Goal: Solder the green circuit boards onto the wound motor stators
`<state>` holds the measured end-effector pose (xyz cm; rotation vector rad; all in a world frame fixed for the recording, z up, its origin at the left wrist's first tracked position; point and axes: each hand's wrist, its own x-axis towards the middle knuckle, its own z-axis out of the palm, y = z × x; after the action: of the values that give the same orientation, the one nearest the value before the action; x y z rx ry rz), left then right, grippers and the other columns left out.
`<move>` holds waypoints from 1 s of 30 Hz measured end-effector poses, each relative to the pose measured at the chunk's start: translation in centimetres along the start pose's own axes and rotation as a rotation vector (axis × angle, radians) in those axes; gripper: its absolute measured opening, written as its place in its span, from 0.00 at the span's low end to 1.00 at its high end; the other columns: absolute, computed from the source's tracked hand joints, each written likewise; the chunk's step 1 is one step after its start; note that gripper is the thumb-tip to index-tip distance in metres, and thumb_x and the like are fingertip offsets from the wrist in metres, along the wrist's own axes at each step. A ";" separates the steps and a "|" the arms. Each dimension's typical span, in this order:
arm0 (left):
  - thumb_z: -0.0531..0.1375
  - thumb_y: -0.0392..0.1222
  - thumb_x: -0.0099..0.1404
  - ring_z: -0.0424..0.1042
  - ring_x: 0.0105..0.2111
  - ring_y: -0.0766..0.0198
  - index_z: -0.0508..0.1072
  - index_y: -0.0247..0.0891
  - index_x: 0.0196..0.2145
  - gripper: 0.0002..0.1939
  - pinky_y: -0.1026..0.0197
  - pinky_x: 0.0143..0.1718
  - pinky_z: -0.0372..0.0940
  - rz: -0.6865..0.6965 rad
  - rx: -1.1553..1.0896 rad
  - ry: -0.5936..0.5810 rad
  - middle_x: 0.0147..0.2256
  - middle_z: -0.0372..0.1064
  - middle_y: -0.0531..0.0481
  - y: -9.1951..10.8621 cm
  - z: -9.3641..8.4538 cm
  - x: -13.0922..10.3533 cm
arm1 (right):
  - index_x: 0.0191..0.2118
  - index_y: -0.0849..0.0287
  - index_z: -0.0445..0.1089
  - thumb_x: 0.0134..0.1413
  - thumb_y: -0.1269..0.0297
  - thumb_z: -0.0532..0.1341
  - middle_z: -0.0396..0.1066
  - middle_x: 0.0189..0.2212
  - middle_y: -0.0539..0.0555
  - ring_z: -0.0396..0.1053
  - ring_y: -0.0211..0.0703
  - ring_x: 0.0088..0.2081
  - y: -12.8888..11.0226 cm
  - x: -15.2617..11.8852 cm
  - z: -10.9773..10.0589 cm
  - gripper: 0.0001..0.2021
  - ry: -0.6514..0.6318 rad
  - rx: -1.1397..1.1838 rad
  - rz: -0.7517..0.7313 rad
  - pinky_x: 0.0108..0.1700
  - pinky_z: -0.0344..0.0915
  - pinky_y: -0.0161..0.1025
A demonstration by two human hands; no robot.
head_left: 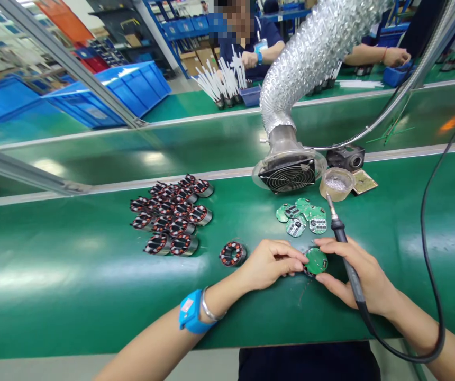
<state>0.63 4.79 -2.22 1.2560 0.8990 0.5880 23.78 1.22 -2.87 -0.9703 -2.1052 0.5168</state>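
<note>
Both hands pinch the round green board [316,260] onto a stator on the green table [72,275] — left hand [269,263] steadying, right hand [360,278] also gripping the soldering iron [344,248]. Seating step, I'd say — next needs the tip swung down.

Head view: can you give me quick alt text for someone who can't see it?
Both hands, left hand and right hand, pinch a round green board on a green bench; the right also holds a soldering iron. Stators lie in a cluster at left, spare boards and a fume duct behind.
</note>
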 end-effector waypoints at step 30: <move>0.61 0.32 0.54 0.61 0.22 0.74 0.75 0.33 0.25 0.02 0.70 0.23 0.58 0.067 0.406 0.081 0.27 0.64 0.53 1.2 2.1 0.4 | 0.62 0.53 0.58 0.59 0.79 0.54 0.76 0.37 0.52 0.72 0.40 0.35 -3.4 0.2 -3.8 0.26 0.036 -0.125 -0.048 0.34 0.69 0.36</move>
<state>2.66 4.25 -1.03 1.6416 1.0825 0.5269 25.01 -0.62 1.70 -0.9890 -2.1433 0.3451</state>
